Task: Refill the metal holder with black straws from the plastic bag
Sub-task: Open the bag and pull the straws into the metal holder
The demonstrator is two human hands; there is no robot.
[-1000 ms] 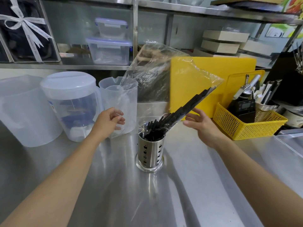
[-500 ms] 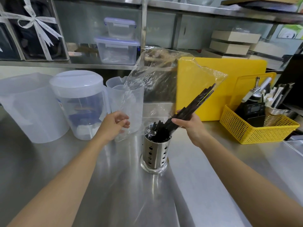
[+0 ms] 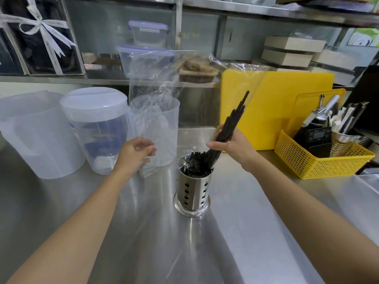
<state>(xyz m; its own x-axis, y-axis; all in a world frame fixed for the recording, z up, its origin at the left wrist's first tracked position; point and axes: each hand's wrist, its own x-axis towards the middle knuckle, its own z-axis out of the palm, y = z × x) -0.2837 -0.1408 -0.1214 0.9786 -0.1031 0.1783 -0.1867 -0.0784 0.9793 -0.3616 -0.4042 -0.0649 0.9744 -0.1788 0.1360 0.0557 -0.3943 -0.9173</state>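
Observation:
A perforated metal holder (image 3: pixel 193 194) stands upright on the steel counter, with black straw ends filling its mouth. A bundle of black straws (image 3: pixel 231 121) leans up and to the right out of the holder, still inside a clear plastic bag (image 3: pixel 164 83). My right hand (image 3: pixel 233 145) grips the straws through the plastic just above the holder's rim. My left hand (image 3: pixel 134 153) pinches a lower corner of the bag, left of the holder. The bag stretches upward between both hands.
Left of the holder stand a clear measuring jug (image 3: pixel 162 128), a lidded clear pitcher (image 3: pixel 96 128) and a frosted tub (image 3: pixel 30 134). A yellow cutting board (image 3: pixel 287 103) leans at the back. A yellow basket (image 3: pixel 320 158) with tools sits at the right.
My right hand closed around the straws and lifted them steeper, nearer upright. My left hand shifted right with the bag corner, and the bag pulled up taller.

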